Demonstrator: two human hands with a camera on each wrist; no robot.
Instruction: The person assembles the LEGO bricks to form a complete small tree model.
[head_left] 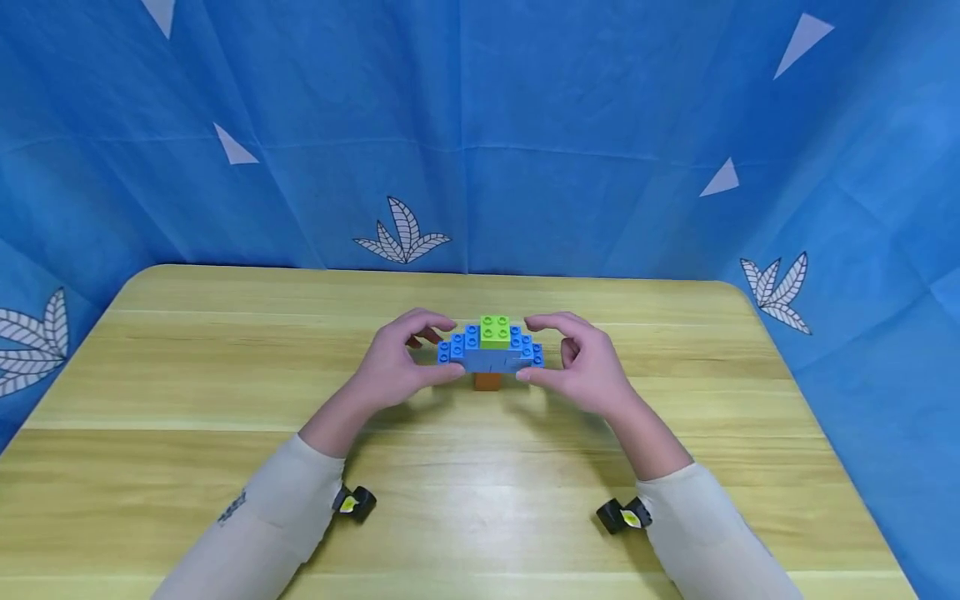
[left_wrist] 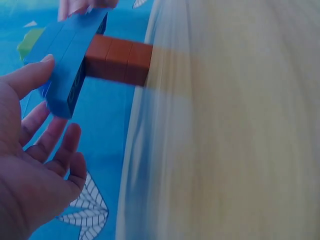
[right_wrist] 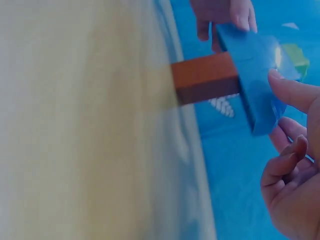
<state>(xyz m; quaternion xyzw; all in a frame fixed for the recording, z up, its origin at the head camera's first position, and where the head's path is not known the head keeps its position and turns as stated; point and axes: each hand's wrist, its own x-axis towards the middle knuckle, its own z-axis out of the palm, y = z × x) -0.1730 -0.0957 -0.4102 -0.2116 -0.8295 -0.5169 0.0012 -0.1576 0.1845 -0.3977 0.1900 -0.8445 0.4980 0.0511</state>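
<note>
A mushroom- or tree-like building-block model (head_left: 491, 360) stands upright in the middle of the table. Its wide stepped top is made of blue blocks (left_wrist: 69, 47), crowned by a lime-green block (head_left: 495, 332). Below that, a reddish-brown column of stacked blocks (left_wrist: 119, 59) reaches the tabletop. My left hand (head_left: 401, 358) holds the left end of the blue part, thumb on the near face and fingers behind. At the opposite end my right hand (head_left: 581, 358) grips likewise, its thumb against the near blue face. Fingertips behind the blocks are partly hidden.
The light wooden table (head_left: 480, 483) reaches back to a blue cloth backdrop (head_left: 570, 208) printed with leaves and white triangles. Black wrist cameras (head_left: 354, 504) sit by both grey sleeves (head_left: 262, 508).
</note>
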